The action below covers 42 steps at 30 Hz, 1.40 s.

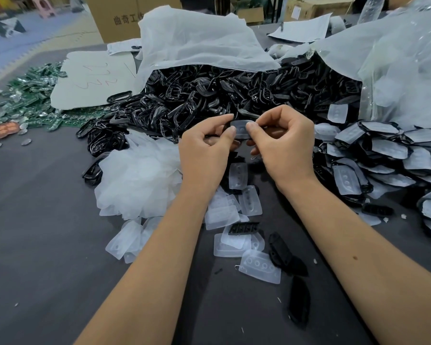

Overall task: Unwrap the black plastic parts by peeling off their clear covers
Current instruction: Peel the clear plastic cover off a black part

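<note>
Dark grey desk (47, 220), cluttered workshop behind. Left hand (204, 150) and right hand (284, 145) both pinching one small black plastic part (228, 125), thumb tips (232, 131) pressing on its clear cover (239, 129), above mid-desk. Likely light, stiff shell with thin, flexible, slick film; probably best catching a cover edge with a nail, gripping part by its rim. Peeled covers (249, 200) lying toward near edge, still-wrapped parts (383, 150) stacking toward right edge, bare-part heap (222, 95) toward far edge.
</note>
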Tool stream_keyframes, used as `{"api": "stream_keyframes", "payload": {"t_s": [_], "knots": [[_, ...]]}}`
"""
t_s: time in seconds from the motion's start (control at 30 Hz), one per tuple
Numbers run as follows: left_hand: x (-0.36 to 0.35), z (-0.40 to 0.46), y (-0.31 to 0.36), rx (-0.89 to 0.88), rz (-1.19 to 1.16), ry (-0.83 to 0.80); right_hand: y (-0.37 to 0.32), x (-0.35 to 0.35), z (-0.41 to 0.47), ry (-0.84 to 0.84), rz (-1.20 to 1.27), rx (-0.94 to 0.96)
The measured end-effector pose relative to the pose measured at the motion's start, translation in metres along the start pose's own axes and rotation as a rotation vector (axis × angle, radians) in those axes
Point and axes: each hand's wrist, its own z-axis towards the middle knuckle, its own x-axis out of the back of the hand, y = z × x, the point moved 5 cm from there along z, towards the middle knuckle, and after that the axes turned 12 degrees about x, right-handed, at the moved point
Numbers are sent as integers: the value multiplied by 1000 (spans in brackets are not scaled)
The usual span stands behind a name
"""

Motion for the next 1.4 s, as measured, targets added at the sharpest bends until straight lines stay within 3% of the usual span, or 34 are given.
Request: {"api": "stream_keyframes", "payload": {"t_s": [0.43,0.73,1.4], "knots": [[3,2,-4,0,-59,17,8,-3,0,-53,100,-22],[2,4,-5,-3,-140,-31,14,-12,-2,-144,321,-240],[2,3,-4,29,-113,-14,11,-13,-3,-169,304,-240]]}}
